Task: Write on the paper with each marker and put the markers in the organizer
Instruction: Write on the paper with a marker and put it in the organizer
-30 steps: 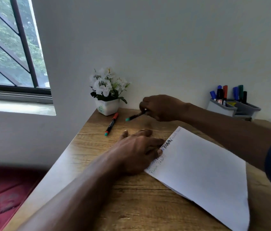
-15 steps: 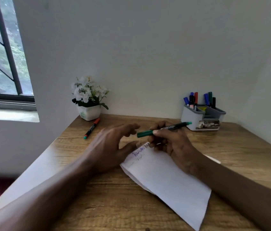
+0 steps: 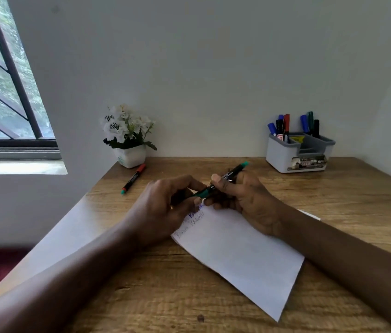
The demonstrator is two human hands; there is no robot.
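Above the near-left corner of the paper (image 3: 237, 255), the right hand (image 3: 245, 200) grips the barrel of a green marker (image 3: 223, 180) while the left hand (image 3: 165, 207) pinches its cap end, apparently about to uncap it; a few lines are already written at that corner; several markers stand in the organizer (image 3: 297, 152), well beyond the paper to the right; one red-capped marker (image 3: 133, 179) lies unused left of the paper; the wooden table (image 3: 141, 296) sits in a white-walled corner beside a window (image 3: 4, 92).
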